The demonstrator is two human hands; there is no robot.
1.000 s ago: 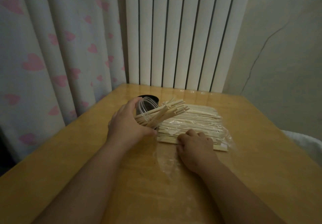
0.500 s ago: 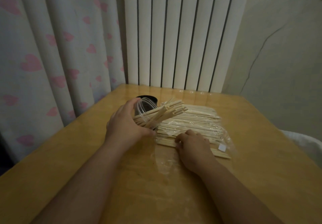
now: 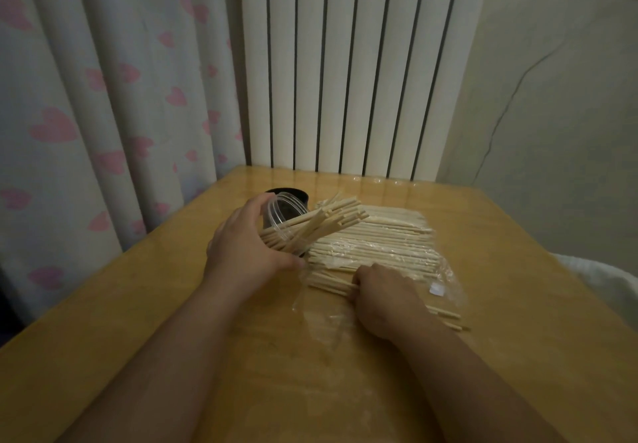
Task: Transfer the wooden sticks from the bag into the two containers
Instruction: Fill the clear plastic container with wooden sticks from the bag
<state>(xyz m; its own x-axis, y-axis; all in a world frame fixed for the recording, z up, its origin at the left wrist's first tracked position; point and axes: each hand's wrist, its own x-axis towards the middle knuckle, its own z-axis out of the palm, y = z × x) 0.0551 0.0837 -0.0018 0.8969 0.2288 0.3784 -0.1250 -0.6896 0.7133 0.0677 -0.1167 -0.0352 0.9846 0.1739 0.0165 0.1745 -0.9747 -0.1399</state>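
Note:
My left hand [image 3: 247, 247] grips a clear plastic container [image 3: 280, 213] tilted on its side, with several wooden sticks [image 3: 321, 223] poking out of its mouth to the right. Behind it stands a black container [image 3: 298, 195], mostly hidden. A clear plastic bag [image 3: 383, 253] full of pale wooden sticks lies flat in the table's middle. My right hand [image 3: 383, 299] lies at the bag's near edge, fingers curled round a few sticks [image 3: 328, 284] that stick out on both sides of it.
The wooden table [image 3: 518, 304] meets a white ribbed radiator [image 3: 345, 63] at the back. A curtain with pink hearts [image 3: 86, 97] hangs on the left. A white cloth [image 3: 604, 280] shows at the right edge.
My right hand has drawn a few sticks towards me, out of the bag's near edge. The left hand and tilted container have barely moved.

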